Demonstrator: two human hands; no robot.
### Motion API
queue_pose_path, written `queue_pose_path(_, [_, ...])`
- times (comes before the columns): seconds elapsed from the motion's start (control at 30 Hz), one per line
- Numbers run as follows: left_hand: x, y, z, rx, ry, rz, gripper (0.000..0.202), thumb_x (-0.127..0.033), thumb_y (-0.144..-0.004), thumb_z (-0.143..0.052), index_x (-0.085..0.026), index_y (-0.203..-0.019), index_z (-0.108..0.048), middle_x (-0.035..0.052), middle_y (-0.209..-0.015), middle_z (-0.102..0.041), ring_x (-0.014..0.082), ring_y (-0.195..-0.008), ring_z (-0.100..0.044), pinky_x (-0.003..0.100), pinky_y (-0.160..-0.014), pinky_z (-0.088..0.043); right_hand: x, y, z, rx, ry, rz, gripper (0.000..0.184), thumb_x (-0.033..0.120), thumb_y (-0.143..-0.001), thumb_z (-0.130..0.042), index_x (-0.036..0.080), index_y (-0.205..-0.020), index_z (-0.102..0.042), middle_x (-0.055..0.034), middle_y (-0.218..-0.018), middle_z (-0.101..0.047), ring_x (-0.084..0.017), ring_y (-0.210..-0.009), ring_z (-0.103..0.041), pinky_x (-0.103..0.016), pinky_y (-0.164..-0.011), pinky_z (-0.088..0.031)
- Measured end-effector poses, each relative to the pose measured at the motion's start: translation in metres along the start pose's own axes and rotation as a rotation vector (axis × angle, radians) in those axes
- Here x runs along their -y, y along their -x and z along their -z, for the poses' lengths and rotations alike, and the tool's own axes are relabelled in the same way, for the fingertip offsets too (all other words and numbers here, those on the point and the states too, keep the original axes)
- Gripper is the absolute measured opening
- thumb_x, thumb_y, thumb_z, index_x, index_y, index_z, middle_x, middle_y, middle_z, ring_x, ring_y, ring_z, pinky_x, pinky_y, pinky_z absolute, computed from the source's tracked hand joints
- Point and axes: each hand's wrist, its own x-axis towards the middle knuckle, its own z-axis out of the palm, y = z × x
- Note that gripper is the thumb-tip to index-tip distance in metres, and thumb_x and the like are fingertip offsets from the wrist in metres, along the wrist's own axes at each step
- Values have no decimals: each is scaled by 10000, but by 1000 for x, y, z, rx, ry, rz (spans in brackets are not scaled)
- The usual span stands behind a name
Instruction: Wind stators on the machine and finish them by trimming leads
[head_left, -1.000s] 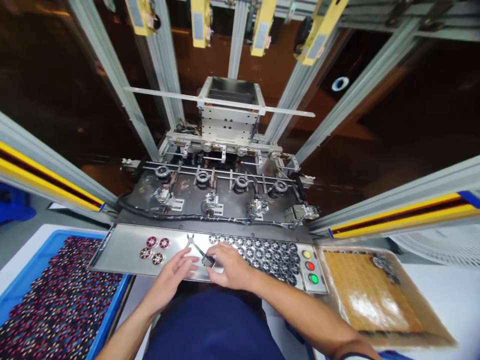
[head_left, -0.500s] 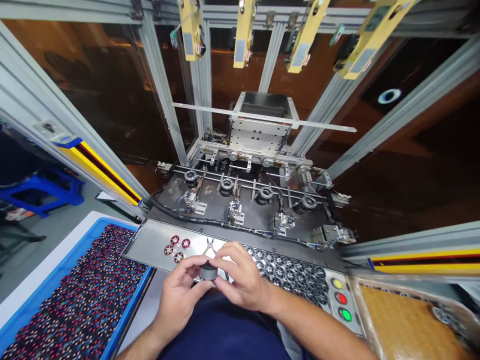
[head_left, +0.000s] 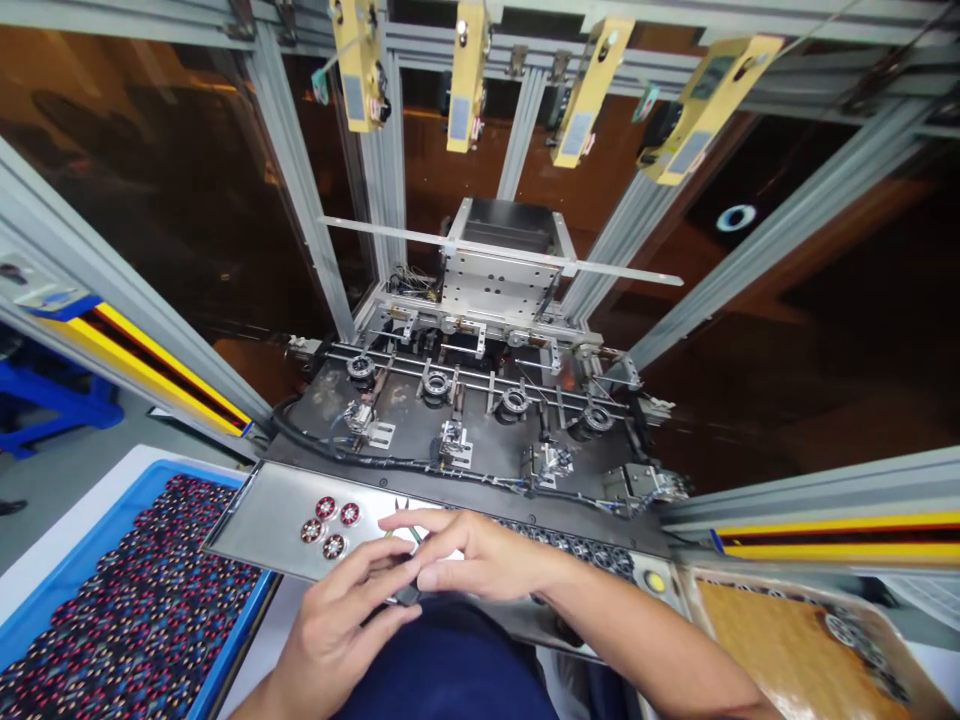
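Steel-grey and shallow, the long metal tray (head_left: 255, 520) runs along the near edge of the machine, and both hands meet just over its near rim. The left hand (head_left: 341, 615) comes in from the near left with its fingers curled. The right hand (head_left: 480, 555) reaches across from the right, thumb and forefinger pinched together. Between them they grip a small dark round part (head_left: 407, 597), mostly hidden by the fingers. Just beyond the right hand's fingertips, small metal pliers (head_left: 400, 508) lie on the tray. Left of the pliers, four red-and-silver round discs (head_left: 330, 522) sit in a tight cluster. Dark ring-shaped parts (head_left: 592, 552) crowd the right stretch of the tray, near a yellow push button (head_left: 654, 581). A blue plastic crate (head_left: 82, 540), full of red-patterned discs, stands at the near left.
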Motion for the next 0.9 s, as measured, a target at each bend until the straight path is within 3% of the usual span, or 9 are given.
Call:
queue_pose_path(0.13, [4,-6,1,117,40,-43,422,-146,-843,-683,-263,-1245,-631,90,-1154,-705,190,-1055,-696,246,-868,-584,-7,-7,5,159,-122,-1,316,378,-917,-603,121,-1036,-744,-141,-1432,-526,-224,-1290,-536,-342,-1117,-354])
queue_pose_path(0.23, [18,-5,2,39,-13,9,493,-216,-801,-741,-256,-1272,-604,101,-1186,-702,224,-1061,-699,287,-886,-590,-2,-17,25,183,-11,30,304,352,-942,-567,100,-990,-730,-156,-1415,-535,-213,-1298,-528,-328,-1100,-381])
queue_pose_path(0.37, [52,10,-2,-157,-122,269,564,-233,-808,-728,-253,-1337,-534,100,-1216,-691,222,-976,-727,315,-882,-598,-2,-52,101,72,584,-39,253,285,-979,-506,159,-945,-723,-80,-1510,-439,-181,-1379,-435,-345,-1126,-365])
queue_pose_path(0.47, [79,25,-11,-185,-103,423,533,-241,-846,-678,-252,-1352,-508,88,-1173,-709,212,-938,-736,312,-846,-612,-27,-86,169,-79,742,-140,265,235,-981,-491,102,-912,-709,-158,-1500,-424,-257,-1395,-401,-449,-1150,-324])
queue_pose_path(0.57, [96,39,-23,-138,-83,469,491,-254,-848,-671,-245,-1319,-531,85,-1161,-720,209,-938,-739,288,-816,-617,-64,-110,212,-135,827,-215,176,246,-940,-582,124,-1025,-677,-131,-1399,-525,-277,-1306,-487,-513,-1087,-389])
queue_pose_path(0.7, [101,51,-32,-92,-81,513,434,-268,-839,-681,-244,-1261,-581,71,-1112,-742,196,-893,-750,266,-812,-613,-101,-121,226,-132,902,-261,310,308,-932,-605,173,-1211,-593,-96,-1326,-565,-258,-1187,-564,-505,-994,-476])
queue_pose_path(0.9, [106,53,-33,-72,-76,550,415,-287,-834,-681,-235,-1239,-608,78,-1093,-754,197,-874,-756,263,-793,-615,-114,-120,225,-117,973,-294,309,314,-940,-593,172,-1215,-588,-99,-1314,-568,-249,-1154,-582,-481,-965,-500])
